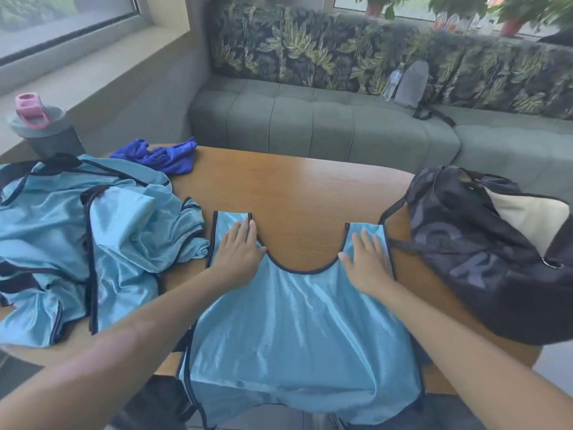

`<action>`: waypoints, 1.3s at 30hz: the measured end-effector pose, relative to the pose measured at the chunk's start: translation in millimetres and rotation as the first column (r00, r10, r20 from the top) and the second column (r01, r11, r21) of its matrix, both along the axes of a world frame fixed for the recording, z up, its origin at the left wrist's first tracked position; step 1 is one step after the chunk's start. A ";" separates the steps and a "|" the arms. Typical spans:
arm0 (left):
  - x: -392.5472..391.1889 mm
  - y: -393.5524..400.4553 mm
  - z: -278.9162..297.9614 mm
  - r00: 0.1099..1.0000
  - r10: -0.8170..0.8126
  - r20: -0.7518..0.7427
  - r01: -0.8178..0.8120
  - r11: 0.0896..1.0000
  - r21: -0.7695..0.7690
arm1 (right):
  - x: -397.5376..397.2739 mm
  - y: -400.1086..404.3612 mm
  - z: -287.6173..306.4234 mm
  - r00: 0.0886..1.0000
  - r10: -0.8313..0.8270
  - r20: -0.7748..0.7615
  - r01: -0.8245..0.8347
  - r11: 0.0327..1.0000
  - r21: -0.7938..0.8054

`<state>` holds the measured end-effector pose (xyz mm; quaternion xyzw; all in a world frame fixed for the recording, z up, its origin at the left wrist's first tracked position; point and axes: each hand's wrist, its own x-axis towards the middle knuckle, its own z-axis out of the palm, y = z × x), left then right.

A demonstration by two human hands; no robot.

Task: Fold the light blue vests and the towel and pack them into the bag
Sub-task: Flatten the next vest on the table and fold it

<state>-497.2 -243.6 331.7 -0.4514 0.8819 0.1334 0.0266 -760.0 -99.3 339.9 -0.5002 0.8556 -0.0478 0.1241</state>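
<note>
Far left, a grey cup (46, 131) with a pink lid is sitting on the ledge by the window, just behind the table (304, 187). In front of it a pile (93, 243) of light blue vests with dark trim is lying crumpled on the left side of the table, spilling toward the near edge. Just behind the pile, the blue towel (161, 156) is sitting bunched up at the far edge, not folded yet. Moving to the middle, one vest (294, 330) is lying spread flat with its neckline pointing away from the person and its bottom hem hanging off the near edge. The left hand (238, 252) is lying flat on the vest's left shoulder strap, fingers straight and close together, palm down, pressing the fabric and not gripping anything. The right hand (366, 259) is doing the same on the right strap, fingers straight and slightly spread, palm flat on the cloth, holding nothing. Both forearms are reaching in from the bottom corners. To the right, the dark bag (483, 252) is slumping on the right end of the table, its mouth gaping toward the top right with a pale lining showing, and a thin strap is running toward the vest's right strap, looks like it's just about touching. Behind everything, a green sofa (325, 125) is running along the wall with a grey backpack (412, 85) leaning on the leafy cushions.
</note>
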 end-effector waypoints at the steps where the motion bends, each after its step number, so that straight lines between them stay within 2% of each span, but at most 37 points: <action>1: -1.9 0.0 -5.2 1.000 -0.001 -0.020 0.001 1.000 -0.017 | 1.5 -2.4 -7.0 0.999 -0.021 -0.037 0.022 0.999 0.026; 5: -16.0 -13.6 -13.2 0.999 -0.028 -0.032 0.023 0.990 -0.141 | -1.2 -24.5 -14.6 0.994 0.017 -0.107 -0.022 0.999 -0.041; 14: -88.4 -102.0 -12.5 0.998 -0.061 0.034 0.066 0.979 -0.192 | -51.6 -118.1 -18.9 0.989 0.009 -0.146 -0.015 0.999 -0.041; 22: -137.5 -181.8 -15.0 0.996 -0.086 0.012 0.086 0.974 -0.207 | -95.9 -204.9 -22.8 0.990 -0.002 -0.143 -0.008 0.998 -0.064; 28: -147.8 -206.6 -17.6 0.997 -0.078 -0.017 0.073 0.977 -0.202 | -110.9 -235.5 -22.9 0.989 -0.004 -0.145 -0.007 0.997 -0.073; 32: -144.0 -206.2 -11.1 0.989 -0.111 -0.097 0.094 0.982 -0.164 | -114.8 -233.1 -21.3 0.995 0.024 -0.093 -0.033 0.995 -0.099; 36: -129.1 -185.9 5.2 0.948 -0.084 -0.307 0.049 0.992 -0.120 | -117.7 -220.5 -7.4 0.999 -0.021 0.037 0.031 0.948 -0.317; 39: -111.3 -150.8 16.0 0.939 -0.011 -0.344 -0.013 0.998 -0.068 | -98.7 -185.6 4.9 0.993 0.001 0.117 0.046 0.917 -0.397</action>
